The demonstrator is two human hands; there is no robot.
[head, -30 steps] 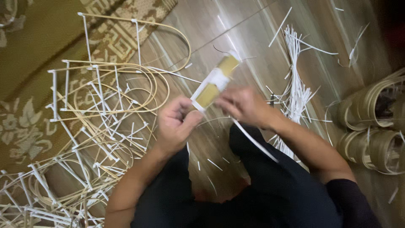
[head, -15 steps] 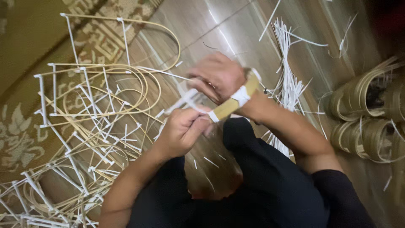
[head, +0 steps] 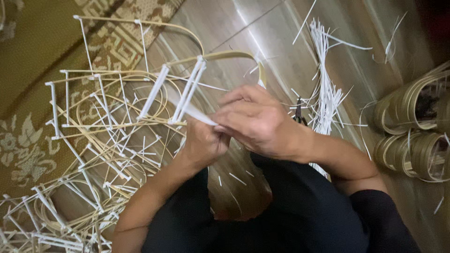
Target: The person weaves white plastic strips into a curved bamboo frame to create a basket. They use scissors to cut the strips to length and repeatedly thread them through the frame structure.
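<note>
My left hand [head: 202, 143] and my right hand [head: 257, 119] meet in front of me, both closed on one bent bamboo strip frame [head: 220, 56] with white plastic ties [head: 187, 91] running across it. The right hand lies over the left and covers the spot where the fingers pinch the frame. The frame arches up and away from my hands to the upper left. My dark-clothed legs [head: 300, 211] are below.
A pile of finished bamboo-and-white-tie frames [head: 93, 140] spreads over the floor at left, partly on a patterned carpet [head: 28, 56]. A bundle of white strips [head: 326, 89] lies at upper right. Coils of bamboo strip [head: 412, 136] sit at the right edge.
The short flat bamboo piece with a white wrap seen earlier has left view. My hands have come together and now hold a larger arched frame with white ties.
</note>
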